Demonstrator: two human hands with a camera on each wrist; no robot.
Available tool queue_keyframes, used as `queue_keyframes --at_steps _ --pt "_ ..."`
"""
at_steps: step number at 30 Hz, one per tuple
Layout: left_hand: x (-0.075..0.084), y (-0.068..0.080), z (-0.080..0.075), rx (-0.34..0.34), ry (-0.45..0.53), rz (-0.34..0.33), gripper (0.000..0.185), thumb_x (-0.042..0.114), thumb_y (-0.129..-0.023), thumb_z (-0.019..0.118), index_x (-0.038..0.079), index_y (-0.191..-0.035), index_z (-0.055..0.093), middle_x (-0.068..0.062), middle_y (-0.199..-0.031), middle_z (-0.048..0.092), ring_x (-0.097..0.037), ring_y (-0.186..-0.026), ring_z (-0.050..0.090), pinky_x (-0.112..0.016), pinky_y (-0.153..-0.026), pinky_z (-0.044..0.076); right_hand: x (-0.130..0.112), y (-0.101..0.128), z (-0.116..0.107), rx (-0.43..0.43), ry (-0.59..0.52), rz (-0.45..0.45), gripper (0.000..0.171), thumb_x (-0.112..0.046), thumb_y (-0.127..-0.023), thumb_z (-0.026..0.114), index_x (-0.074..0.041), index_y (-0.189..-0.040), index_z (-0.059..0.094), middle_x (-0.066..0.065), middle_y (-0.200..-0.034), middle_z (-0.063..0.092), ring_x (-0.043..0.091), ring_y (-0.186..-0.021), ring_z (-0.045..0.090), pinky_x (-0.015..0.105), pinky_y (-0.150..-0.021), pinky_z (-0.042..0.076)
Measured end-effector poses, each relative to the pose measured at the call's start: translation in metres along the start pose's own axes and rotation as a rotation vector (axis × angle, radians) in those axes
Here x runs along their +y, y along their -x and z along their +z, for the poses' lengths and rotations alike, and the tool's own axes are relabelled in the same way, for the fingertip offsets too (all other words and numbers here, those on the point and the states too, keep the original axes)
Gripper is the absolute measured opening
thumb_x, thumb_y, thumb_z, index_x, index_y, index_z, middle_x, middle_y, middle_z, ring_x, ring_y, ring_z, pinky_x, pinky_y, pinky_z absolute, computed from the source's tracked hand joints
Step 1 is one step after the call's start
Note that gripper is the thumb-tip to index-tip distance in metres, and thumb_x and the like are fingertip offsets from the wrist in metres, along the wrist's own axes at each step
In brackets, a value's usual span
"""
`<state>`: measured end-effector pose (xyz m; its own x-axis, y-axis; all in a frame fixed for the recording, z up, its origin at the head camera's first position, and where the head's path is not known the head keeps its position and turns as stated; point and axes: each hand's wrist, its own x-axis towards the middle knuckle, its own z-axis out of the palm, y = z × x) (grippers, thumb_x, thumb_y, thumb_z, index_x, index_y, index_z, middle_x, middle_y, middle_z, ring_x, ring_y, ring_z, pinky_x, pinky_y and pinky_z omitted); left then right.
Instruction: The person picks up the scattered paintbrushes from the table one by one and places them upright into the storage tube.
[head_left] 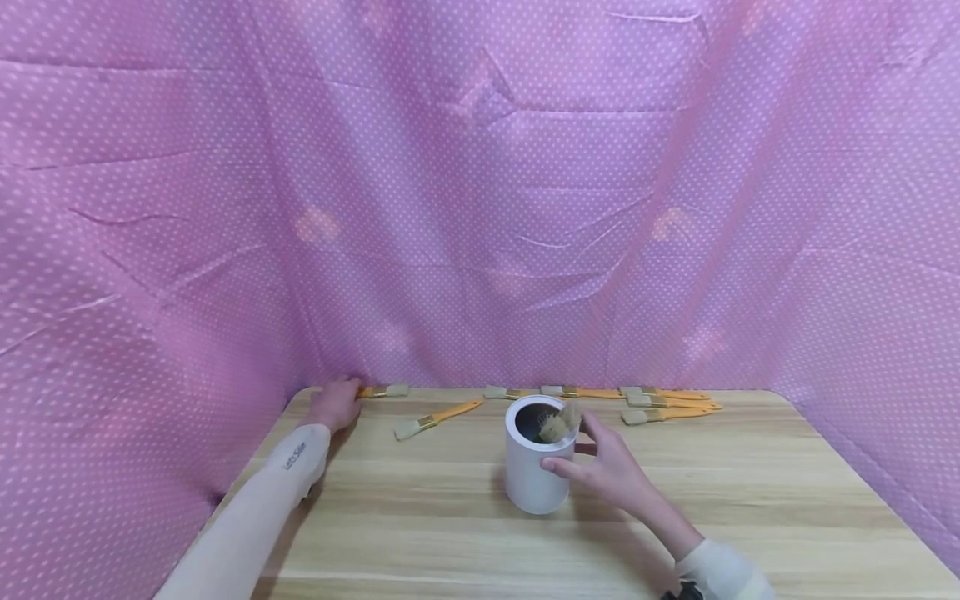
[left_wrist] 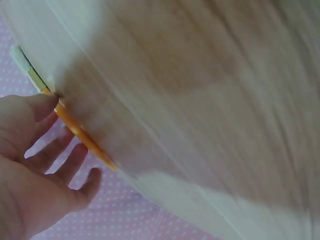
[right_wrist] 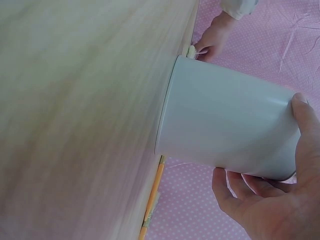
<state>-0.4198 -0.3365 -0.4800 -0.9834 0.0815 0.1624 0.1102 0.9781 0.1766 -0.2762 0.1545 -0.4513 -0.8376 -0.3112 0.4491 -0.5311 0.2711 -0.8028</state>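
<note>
My left hand (head_left: 335, 404) reaches to the far left back of the wooden table (head_left: 450, 542). Its relaxed, spread fingers (left_wrist: 65, 157) lie against the orange handle of a flat paintbrush (head_left: 386, 390) (left_wrist: 75, 129), and the thumb touches near the ferrule. No grip shows. A white cylindrical container (head_left: 528, 479) (right_wrist: 225, 125) stands upright mid-table with brush heads (head_left: 558, 425) poking out of its top. My right hand (head_left: 611, 467) (right_wrist: 270, 210) holds it from the right, thumb on the wall and fingers curled round the side.
One orange-handled brush (head_left: 438, 417) lies loose left of the container. Several more (head_left: 667, 404) lie in a row along the back edge. Pink dotted cloth (head_left: 480, 208) hangs close behind and on both sides of the table.
</note>
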Motion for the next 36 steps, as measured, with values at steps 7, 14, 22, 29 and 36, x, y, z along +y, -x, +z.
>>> queue_keyframes --at_steps 7,14,22,29,36 --pt "0.001 -0.004 -0.014 -0.063 0.017 0.020 0.016 0.017 -0.096 0.072 0.005 -0.105 0.068 -0.012 -0.098 0.062 -0.035 -0.098 0.060 -0.060 -0.081 0.052 -0.001 -0.002 0.000 0.000 -0.002 0.000 0.077 -0.030 -0.077 0.092 -0.017 -0.142 0.053 0.006 -0.133 0.061 0.030 -0.125 0.056 0.036 -0.091 0.056" --pt "0.002 -0.009 -0.022 -0.080 -0.073 0.115 0.008 0.015 -0.095 0.073 0.010 -0.092 0.068 -0.004 -0.086 0.065 -0.029 -0.084 0.063 -0.050 -0.075 0.055 -0.003 -0.004 -0.001 0.001 0.011 -0.008 0.076 -0.029 -0.077 0.091 -0.014 -0.141 0.053 0.008 -0.132 0.061 0.032 -0.125 0.056 0.036 -0.090 0.056" --pt "0.005 -0.009 -0.020 0.056 -0.121 0.219 0.016 0.011 -0.097 0.066 0.011 -0.082 0.060 -0.009 -0.082 0.064 -0.034 -0.077 0.064 -0.050 -0.068 0.055 0.002 -0.003 -0.005 0.020 0.021 0.025 0.077 -0.032 -0.075 0.093 -0.015 -0.139 0.054 0.007 -0.131 0.062 0.032 -0.124 0.056 0.034 -0.090 0.056" --pt "-0.001 0.001 -0.017 0.116 -0.071 0.275 0.009 0.007 -0.098 0.062 0.008 -0.090 0.057 -0.008 -0.083 0.060 -0.032 -0.076 0.061 -0.050 -0.071 0.055 0.004 -0.001 -0.003 0.017 0.005 0.030 0.077 -0.032 -0.075 0.092 -0.014 -0.139 0.054 0.008 -0.132 0.062 0.032 -0.124 0.056 0.036 -0.091 0.056" --pt "-0.008 0.011 -0.016 0.154 -0.032 0.268 0.014 0.006 -0.095 0.070 0.002 -0.104 0.060 -0.010 -0.092 0.060 -0.034 -0.084 0.062 -0.051 -0.076 0.056 0.001 0.000 0.000 0.007 -0.015 0.025 0.075 -0.028 -0.075 0.092 -0.013 -0.139 0.054 0.009 -0.132 0.061 0.033 -0.125 0.056 0.038 -0.091 0.056"
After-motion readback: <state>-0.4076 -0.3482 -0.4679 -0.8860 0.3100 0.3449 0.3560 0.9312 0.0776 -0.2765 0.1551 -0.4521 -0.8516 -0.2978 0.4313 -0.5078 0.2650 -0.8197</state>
